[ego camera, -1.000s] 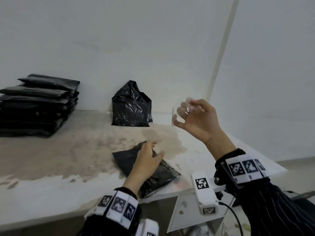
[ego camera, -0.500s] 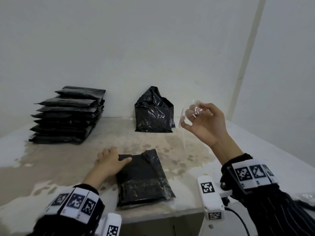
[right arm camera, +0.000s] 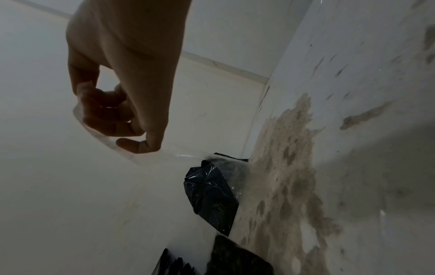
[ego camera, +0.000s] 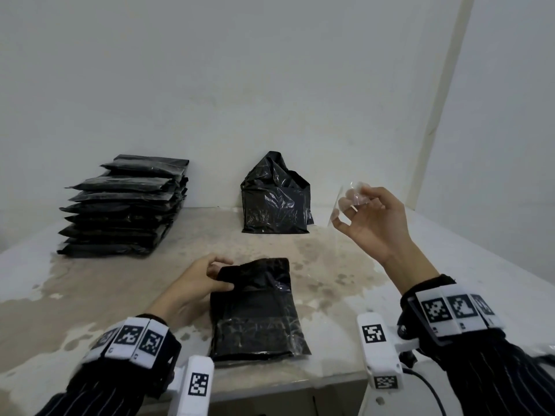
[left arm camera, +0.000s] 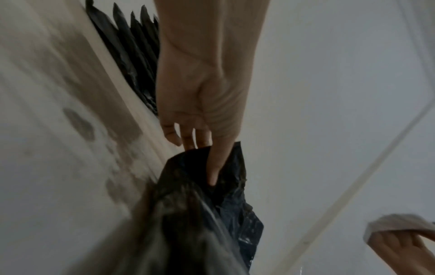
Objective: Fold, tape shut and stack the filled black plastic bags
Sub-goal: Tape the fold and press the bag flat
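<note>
Left fingers (ego camera: 216,267) pinch folded bag (ego camera: 258,310) | right hand (ego camera: 368,219) holds tape (ego camera: 345,202)

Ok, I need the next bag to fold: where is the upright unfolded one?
In the head view the upright bag stands at the back of the table against the wall, right of the stack of taped bags, beyond the folded bag.

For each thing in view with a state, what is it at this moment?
Flat bag: lying on the table, top flap folded over.
Left hand: grips the flat bag's top corner.
Right hand: raised, pinching a clear tape strip.
Upright bag: standing, top crumpled, unfolded.
Stack of bags: piled flat.
</note>
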